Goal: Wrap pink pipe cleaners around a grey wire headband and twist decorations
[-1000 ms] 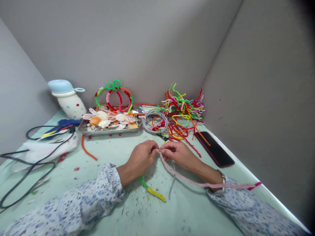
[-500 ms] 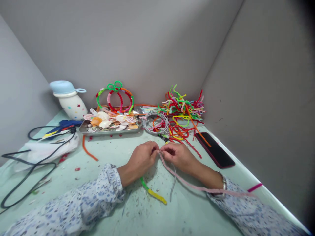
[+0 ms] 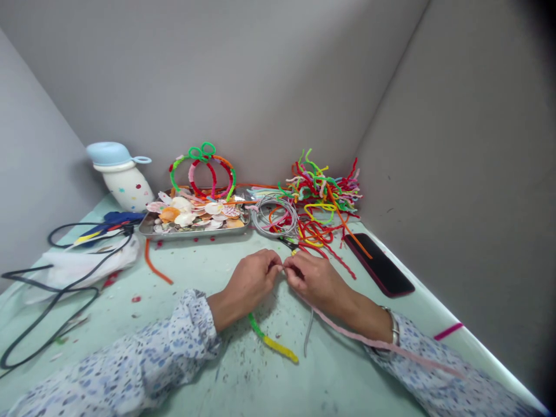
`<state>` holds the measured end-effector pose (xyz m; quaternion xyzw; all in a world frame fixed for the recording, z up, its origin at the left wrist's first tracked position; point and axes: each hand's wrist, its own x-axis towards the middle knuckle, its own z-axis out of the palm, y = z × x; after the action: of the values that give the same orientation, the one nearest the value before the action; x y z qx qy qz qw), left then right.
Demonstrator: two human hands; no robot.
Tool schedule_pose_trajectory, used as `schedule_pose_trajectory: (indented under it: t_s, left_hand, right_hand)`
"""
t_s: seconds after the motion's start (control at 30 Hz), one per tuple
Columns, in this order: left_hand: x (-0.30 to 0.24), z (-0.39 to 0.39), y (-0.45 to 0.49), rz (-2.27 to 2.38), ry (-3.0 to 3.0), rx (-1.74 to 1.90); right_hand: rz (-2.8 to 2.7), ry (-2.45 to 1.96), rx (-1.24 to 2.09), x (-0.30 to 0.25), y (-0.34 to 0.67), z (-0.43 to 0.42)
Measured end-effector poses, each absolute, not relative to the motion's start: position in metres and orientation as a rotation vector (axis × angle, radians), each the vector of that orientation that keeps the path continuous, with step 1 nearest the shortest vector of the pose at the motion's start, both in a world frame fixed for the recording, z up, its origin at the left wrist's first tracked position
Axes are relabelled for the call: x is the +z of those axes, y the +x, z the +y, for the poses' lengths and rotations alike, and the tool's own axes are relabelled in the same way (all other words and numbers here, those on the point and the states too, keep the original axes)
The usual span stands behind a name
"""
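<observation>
My left hand and my right hand meet fingertip to fingertip above the table, both closed in a pinch. A fuzzy pink pipe cleaner trails from my right fingers over the right forearm. Out from under my left hand comes a strand wrapped in green and yellow pipe cleaner, its yellow end pointing to the right. The end of a thin grey wire hangs below my right hand. My fingers hide where the pink pipe cleaner meets the wire.
Behind the hands are a metal tray of shells, pipe-cleaner rings, a wire coil and a pipe-cleaner pile. A phone lies right. Leftward are a bottle, black cable and an orange pipe cleaner.
The pink pipe cleaner has shifted at my right fingers, its loose end swinging along the right sleeve. The grey wire end and the yellow tip have moved slightly to the right. My left hand stays put.
</observation>
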<state>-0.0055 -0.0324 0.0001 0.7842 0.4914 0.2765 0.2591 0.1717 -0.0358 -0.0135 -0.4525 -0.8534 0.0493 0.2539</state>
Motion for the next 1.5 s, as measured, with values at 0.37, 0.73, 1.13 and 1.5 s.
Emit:
schedule_pose_trajectory:
  t_s: [0.37,0.73,1.13,1.5]
  left_hand:
    - [0.0,-0.031,-0.006,1.359,2.109,0.723]
    - [-0.003,-0.032,-0.004,1.327,2.112,0.731]
    - [-0.003,-0.029,-0.005,1.324,2.021,0.71]
    - [-0.005,-0.029,-0.005,1.243,2.102,0.773]
  right_hand:
    - [-2.325,-1.124,0.169,-0.009,0.176,-0.036]
    - [-2.341,-1.158,0.006,-0.014,0.174,-0.036]
    - [-2.182,-1.319,0.529,0.0,0.177,-0.033]
    - [-2.155,-1.302,0.368,-0.006,0.172,-0.036]
